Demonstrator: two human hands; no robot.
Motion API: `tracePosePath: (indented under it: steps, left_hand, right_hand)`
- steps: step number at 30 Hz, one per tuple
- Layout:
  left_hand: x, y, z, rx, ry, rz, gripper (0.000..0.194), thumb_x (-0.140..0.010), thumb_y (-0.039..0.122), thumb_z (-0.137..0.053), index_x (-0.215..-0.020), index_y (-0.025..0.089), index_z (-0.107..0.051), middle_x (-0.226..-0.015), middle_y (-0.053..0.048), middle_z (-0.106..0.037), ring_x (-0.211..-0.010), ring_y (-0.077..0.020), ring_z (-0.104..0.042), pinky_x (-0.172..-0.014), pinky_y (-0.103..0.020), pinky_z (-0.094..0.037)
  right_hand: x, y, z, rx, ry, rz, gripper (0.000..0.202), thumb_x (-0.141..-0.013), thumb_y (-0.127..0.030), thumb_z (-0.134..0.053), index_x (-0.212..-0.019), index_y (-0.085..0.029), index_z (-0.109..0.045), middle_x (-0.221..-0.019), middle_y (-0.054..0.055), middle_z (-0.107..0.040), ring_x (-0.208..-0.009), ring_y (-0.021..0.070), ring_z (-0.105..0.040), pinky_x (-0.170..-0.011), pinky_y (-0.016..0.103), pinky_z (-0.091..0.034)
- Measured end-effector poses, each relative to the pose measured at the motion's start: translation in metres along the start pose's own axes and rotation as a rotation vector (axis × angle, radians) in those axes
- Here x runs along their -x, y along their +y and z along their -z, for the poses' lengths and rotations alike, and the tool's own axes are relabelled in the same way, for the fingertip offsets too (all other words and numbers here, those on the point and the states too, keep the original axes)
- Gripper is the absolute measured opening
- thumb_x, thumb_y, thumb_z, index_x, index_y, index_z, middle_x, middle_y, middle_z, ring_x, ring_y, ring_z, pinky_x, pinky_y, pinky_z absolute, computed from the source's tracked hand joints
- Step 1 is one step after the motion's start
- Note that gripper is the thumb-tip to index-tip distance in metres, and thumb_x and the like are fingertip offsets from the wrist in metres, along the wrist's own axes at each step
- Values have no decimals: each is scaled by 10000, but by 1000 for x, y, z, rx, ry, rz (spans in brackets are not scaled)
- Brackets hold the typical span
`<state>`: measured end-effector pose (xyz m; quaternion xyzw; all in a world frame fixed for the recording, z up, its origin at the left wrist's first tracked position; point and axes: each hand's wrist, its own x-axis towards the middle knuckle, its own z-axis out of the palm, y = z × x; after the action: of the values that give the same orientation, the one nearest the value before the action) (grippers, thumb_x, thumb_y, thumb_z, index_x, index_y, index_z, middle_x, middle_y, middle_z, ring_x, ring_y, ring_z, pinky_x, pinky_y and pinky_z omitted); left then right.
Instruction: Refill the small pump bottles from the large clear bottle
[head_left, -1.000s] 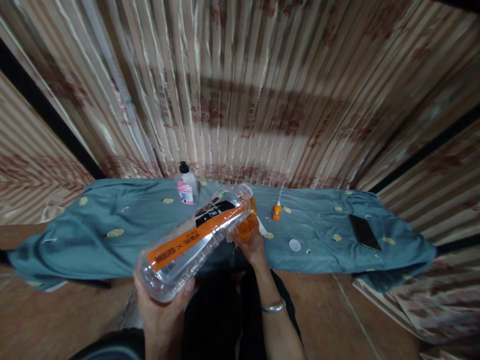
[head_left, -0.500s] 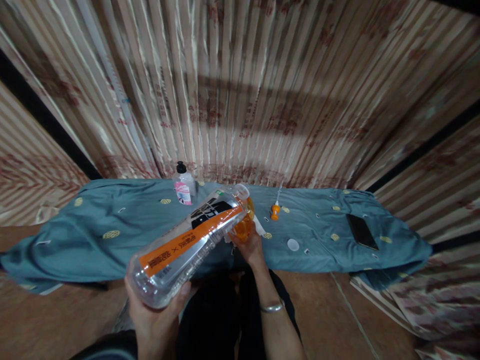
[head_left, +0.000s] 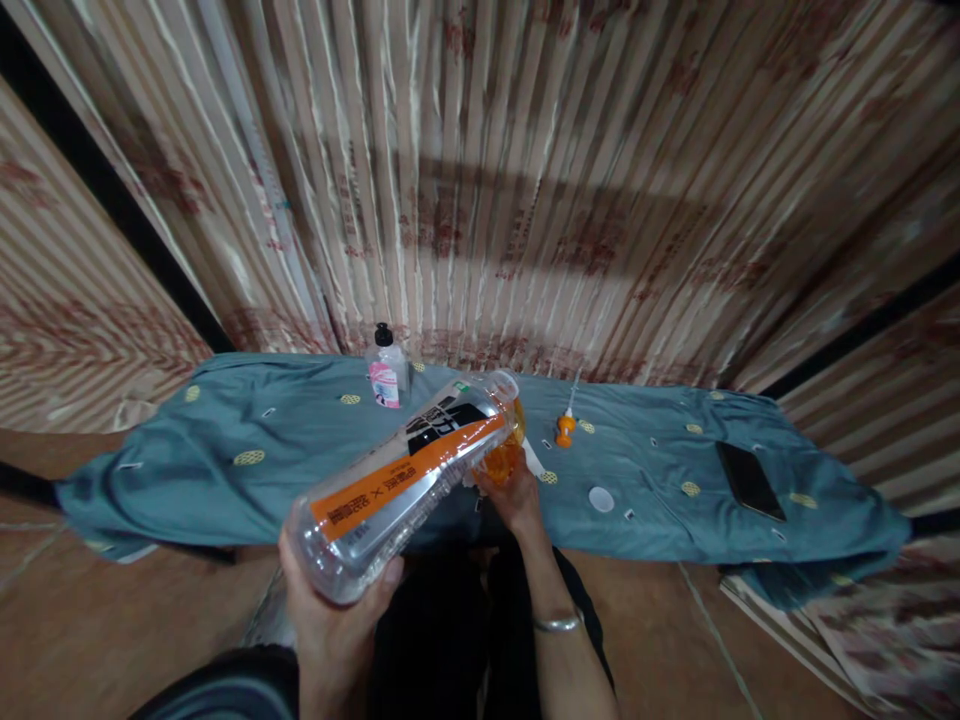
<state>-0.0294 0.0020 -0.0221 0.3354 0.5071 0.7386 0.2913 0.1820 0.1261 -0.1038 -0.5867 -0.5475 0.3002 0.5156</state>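
So, biggest first: we've got a beige striped curtain with reddish prints (head_left: pixel 480 200) hanging beyond our fingers, and a teal cloth with yellow pineapple-like prints (head_left: pixel 660 520) spread below and to both sides of them. Our left hand (head_left: pixel 337 610) has its fingers wrapped around the base of a big clear plastic bottle with an orange-and-silver label (head_left: pixel 405 480), which is tipped so its mouth sits up by our right fingers. Our right hand (head_left: pixel 517 495) has its fingers closed around a see-through orange bottle (head_left: pixel 501 462), partly hidden behind the big one's neck; can't tell if the two touch. Past our left fingers stands a small clear bottle with a black top and pink label (head_left: pixel 387 378). Well right of our right fingers lies a flat black rectangular phone-like thing (head_left: pixel 750 480). Closer to those fingers, on the far right side, is an orange pump head with a thin clear tube (head_left: pixel 565 430), plus a round white disc (head_left: pixel 601 499) nearer us. Below those fingers, there's a silver bangle (head_left: pixel 558 624) on our wrist.
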Motion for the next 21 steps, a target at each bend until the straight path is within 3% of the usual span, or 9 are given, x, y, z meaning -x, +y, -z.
tracePosePath:
  steps: [7, 21]
  left_hand:
    - [1, -1, -1, 14, 0, 1, 1040, -519, 392, -1046, -1426, 213, -570, -1261, -118, -702, -1170, -334, -715, -1156, -538, -512]
    - [-3, -2, 2, 6, 9, 58, 1052, -467, 353, -1056, -1402, 212, -596, -1268, -114, -698, -1222, -357, -694, -1181, -561, -485]
  right_hand:
    - [0, -4, 4, 33, -27, -65, 743, -719, -554, -788, -1350, -198, -623, -1113, 119, -833, -1046, 406, -798, -949, 585, -626]
    - [-2, -5, 0, 78, -11, -52, 686, -753, -432, -840, -1363, -204, -625, -1150, 110, -835, -1078, 370, -810, -961, 528, -651]
